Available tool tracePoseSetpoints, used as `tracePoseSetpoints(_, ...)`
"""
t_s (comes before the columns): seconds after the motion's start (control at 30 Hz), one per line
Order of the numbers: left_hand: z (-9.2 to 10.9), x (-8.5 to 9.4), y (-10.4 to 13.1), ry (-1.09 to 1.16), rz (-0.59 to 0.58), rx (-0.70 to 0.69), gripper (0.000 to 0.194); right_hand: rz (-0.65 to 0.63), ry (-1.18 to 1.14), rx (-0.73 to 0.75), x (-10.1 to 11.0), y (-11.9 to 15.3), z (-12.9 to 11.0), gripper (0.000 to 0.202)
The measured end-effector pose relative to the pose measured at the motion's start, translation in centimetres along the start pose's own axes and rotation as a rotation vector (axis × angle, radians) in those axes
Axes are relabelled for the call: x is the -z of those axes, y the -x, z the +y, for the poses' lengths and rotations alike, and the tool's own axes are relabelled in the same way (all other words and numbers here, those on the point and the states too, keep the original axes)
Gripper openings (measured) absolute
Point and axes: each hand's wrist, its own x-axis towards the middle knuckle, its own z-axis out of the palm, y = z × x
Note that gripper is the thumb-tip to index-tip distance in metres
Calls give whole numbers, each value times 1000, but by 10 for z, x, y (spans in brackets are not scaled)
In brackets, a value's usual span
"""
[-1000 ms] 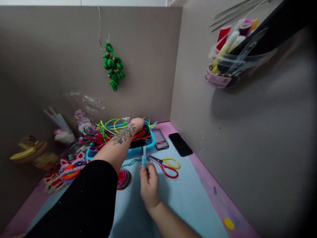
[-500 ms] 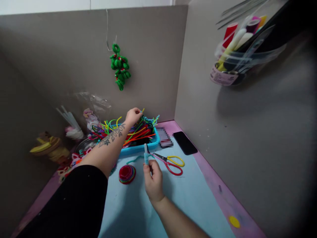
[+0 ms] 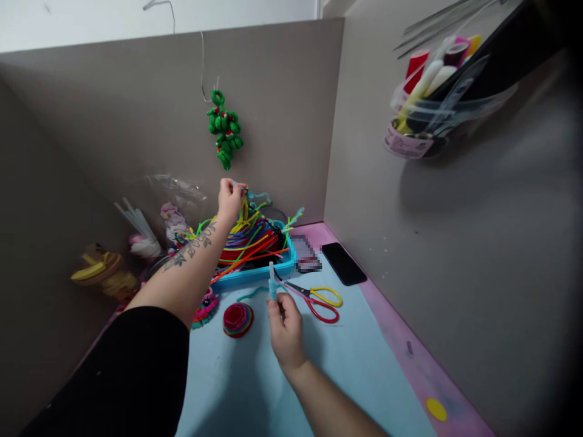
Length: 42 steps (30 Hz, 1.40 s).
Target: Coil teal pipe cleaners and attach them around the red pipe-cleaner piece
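Observation:
My left hand (image 3: 230,195) is raised over a blue tray (image 3: 255,276) heaped with coloured pipe cleaners (image 3: 259,243). Its fingers are pinched on strands from the heap; a light-blue bit shows at the fingertips, and yellow and dark strands hang just below. Nearer to me, my right hand (image 3: 286,328) grips a white stick (image 3: 271,270) upright, with a light-blue pipe cleaner (image 3: 272,290) wound around it. A teal strand trails left from near the stick. Left of this hand sits a small red and rainbow-striped coil (image 3: 237,320), and scissors (image 3: 319,297) with yellow and red handles lie to its right.
A black phone (image 3: 344,264) lies beside the right wall. Above it, a cup of pens and tools (image 3: 412,136) juts from that wall. A green pipe-cleaner ornament (image 3: 225,130) hangs on the back wall. Craft flowers and a yellow figure (image 3: 102,273) stand at the left.
My left hand has moved left and up, lifting a bunch of pipe cleaners partly out of the tray. My right hand keeps its grip on the stick. The view has shifted slightly.

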Motion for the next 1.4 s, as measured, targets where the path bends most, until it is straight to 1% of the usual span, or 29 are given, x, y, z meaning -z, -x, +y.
tracePoseSetpoints(0.07,6,1,-3,78,-42,-3,8,-11,-8,-6,0,0,0,22)
tracePoseSetpoints(0.1,9,1,-5,102,-34,2,8,-14,-10,-9,0,0,0,22)
tracePoseSetpoints(0.17,15,1,-10,148,41,-7,6,-14,-6,-12,-1,1,1,22)
tracePoseSetpoints(0.23,23,0,-18,179,103,-58,7,-5,1,-8,0,1,2,22)
tracePoseSetpoints(0.27,28,1,-21,185,101,-91,8,-3,4,-6,0,0,2,22)
tracePoseSetpoints(0.33,35,5,-24,174,29,-154,10,2,4,-3,0,0,2,23)
tracePoseSetpoints(0.37,37,8,-22,148,-40,-170,12,1,1,-3,0,0,1,23)
tracePoseSetpoints(0.43,38,17,-11,47,-254,-150,15,-8,-10,-6,1,-1,-1,22)
tracePoseSetpoints(0.5,32,29,11,-98,-504,-100,17,-17,-23,-13,1,0,-2,22)
tracePoseSetpoints(0.53,26,35,25,-169,-621,-98,18,-20,-27,-20,1,0,-2,21)
tracePoseSetpoints(0.57,20,41,40,-254,-737,-129,21,-22,-28,-27,2,1,-2,21)
tracePoseSetpoints(0.6,12,46,55,-357,-855,-192,24,-24,-28,-34,2,1,-2,21)
tracePoseSetpoints(0.63,5,51,67,-448,-917,-273,30,-26,-26,-38,2,2,-2,20)
tracePoseSetpoints(0.67,-3,55,76,-504,-901,-342,39,-29,-25,-39,2,2,-1,20)
tracePoseSetpoints(0.7,-10,58,83,-547,-793,-385,47,-31,-25,-37,2,2,-1,20)
tracePoseSetpoints(0.73,-17,60,86,-607,-664,-397,55,-33,-25,-33,2,2,-1,20)
tracePoseSetpoints(0.77,-22,62,86,-689,-577,-389,66,-31,-26,-28,2,2,-1,20)
tracePoseSetpoints(0.8,-25,63,84,-781,-550,-358,75,-29,-27,-21,2,1,-1,20)
tracePoseSetpoints(0.83,-28,63,82,-877,-570,-312,82,-26,-27,-15,2,1,0,20)
tracePoseSetpoints(0.87,-29,63,81,-964,-625,-272,86,-19,-28,-10,2,0,0,21)
tracePoseSetpoints(0.9,-29,62,81,-1035,-693,-253,84,-11,-29,-8,2,0,1,21)
tracePoseSetpoints(0.93,-28,62,84,-1091,-757,-261,78,-5,-32,-11,2,-1,2,21)
tracePoseSetpoints(0.97,-28,62,88,-1130,-807,-306,70,-4,-35,-20,2,-1,3,22)
tracePoseSetpoints(1.03,-26,62,101,-1191,-888,-448,57,-14,-41,-45,1,-2,3,22)
tracePoseSetpoints(1.1,-26,63,116,-1235,-962,-558,55,-40,-39,-58,0,-1,3,23)
tracePoseSetpoints(1.17,-26,67,129,-1257,-990,-594,54,-58,-33,-51,0,0,2,24)
tracePoseSetpoints(1.23,-26,71,136,-1248,-989,-579,50,-67,-30,-42,0,1,1,24)
tracePoseSetpoints(1.3,-27,77,137,-1203,-996,-544,47,-67,-29,-48,0,1,1,24)
tracePoseSetpoints(1.4,-29,85,134,-1107,-1016,-463,41,-53,-19,-62,1,2,4,25)
